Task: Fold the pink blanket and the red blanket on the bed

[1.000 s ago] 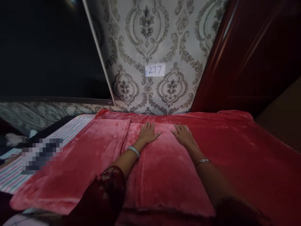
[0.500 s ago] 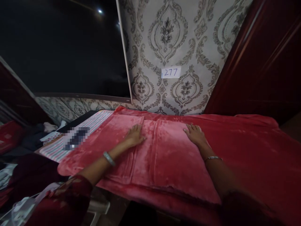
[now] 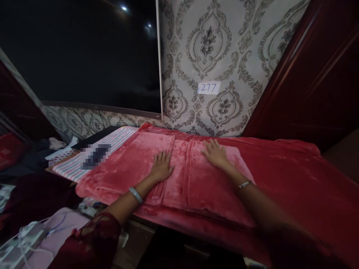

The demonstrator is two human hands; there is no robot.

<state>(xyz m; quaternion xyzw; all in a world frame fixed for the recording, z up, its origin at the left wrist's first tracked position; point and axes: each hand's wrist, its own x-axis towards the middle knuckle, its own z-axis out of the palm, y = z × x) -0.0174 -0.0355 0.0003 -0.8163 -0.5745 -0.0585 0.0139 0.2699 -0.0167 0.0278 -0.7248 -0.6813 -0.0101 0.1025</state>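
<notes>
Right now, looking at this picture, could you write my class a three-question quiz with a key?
1. Which number is written on the card on the patterned wall?
2. True or false: the person's left hand lies open on the red cloth.
3. Which hand is nearer the card?
A) left
B) right

Key:
1. 277
2. True
3. B, the right hand

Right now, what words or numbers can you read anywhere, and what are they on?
"277": handwritten on the white paper on the patterned wall.
Tiny marks along the bottom edge of the TV: too small to read.
Pale mark on the red thing at the far left: too blurred to read.
</notes>
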